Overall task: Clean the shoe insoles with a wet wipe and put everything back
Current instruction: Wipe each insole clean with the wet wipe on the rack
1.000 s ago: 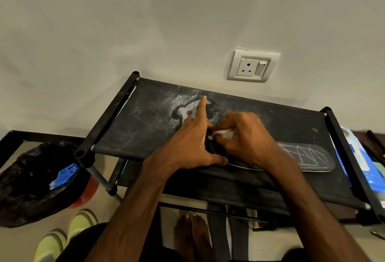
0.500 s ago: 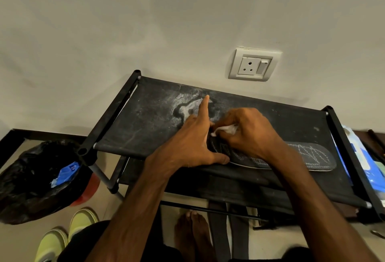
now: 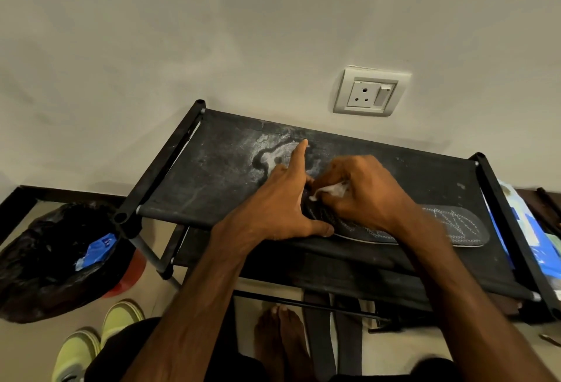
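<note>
One wide-angle view from the person's head, looking forward and steeply down — the left hand (image 3: 282,208) and right hand (image 3: 361,196) sit close, mid-frame, on the rack shelf (image 3: 212,175). Beyond the fingertips the wall (image 3: 182,32) fills the top; nearer than the fingers, bare feet (image 3: 282,339) show at the bottom edge.

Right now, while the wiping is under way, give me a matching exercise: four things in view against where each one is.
Things:
1. wet wipe
2. insole
3. blue wrapper
4. yellow shoes

Places:
A. inside the black bin bag
B. flat on the rack's top shelf
C. on the floor, lower left
D. gripped in the right hand

Pairs: 1-D, 2-B, 3-A, 4-C.
</note>
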Available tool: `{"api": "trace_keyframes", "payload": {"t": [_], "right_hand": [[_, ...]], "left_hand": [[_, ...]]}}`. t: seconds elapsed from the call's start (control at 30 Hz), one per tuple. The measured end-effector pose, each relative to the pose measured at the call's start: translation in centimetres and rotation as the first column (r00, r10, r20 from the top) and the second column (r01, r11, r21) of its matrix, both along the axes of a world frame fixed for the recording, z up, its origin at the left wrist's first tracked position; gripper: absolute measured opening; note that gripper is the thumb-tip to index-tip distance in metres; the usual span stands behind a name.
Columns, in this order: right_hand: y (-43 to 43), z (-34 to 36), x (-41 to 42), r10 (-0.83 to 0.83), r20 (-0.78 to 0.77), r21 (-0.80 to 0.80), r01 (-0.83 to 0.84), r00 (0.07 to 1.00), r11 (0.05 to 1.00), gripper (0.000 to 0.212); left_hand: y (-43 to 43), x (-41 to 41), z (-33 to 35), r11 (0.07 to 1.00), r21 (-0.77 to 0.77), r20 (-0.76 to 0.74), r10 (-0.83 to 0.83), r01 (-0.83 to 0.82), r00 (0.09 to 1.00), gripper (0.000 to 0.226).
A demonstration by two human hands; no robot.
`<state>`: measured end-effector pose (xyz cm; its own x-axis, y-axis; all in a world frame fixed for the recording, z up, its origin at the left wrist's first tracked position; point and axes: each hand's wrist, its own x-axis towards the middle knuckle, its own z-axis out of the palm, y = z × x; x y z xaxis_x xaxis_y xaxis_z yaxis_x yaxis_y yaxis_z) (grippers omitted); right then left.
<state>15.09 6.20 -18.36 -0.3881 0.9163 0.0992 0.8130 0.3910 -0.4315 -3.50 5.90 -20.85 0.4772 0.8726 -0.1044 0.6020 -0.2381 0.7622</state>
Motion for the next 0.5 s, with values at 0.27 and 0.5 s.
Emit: {"api": "trace_keyframes", "payload": {"t": [0.27,0.5], "right_hand": [[-0.6,1.2,0.3,0.135,-0.016,-0.127,-0.136,0.991,0.983,0.024],[-0.4,0.6,-0.3,0.108,-0.056,-0.092,-0.113,0.993,0.989,0.026]], "left_hand": [[0.0,0.1,-0.1,1.000,0.013,-0.013,0.009,-0.009,1.000,0.144],[-0.2,0.1,0.3,1.000,-0.006,-0.032,0.026,-0.026,0.999,0.144]]}}
